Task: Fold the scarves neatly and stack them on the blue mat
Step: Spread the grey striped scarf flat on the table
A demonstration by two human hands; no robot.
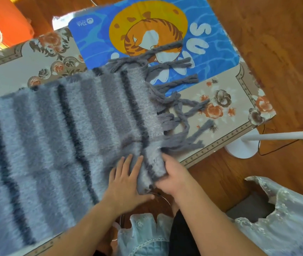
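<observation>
One striped scarf [58, 130], one blue mat [99, 43], left hand [126, 182] flat, right hand [172, 176] gripping its corner.

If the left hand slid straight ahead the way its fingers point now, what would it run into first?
The left hand lies flat on the striped scarf, fingers pointing up and slightly right. Going on, it would likely meet first the raised fold of scarf that the right hand grips, then the fringe. Depth is unclear.

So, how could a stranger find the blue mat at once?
Start at the table with the beige floral cloth. At its far side lies the blue rectangular mat, printed with a curled orange tiger on a yellow circle. The grey striped fluffy scarf beside it has tassels.
</observation>
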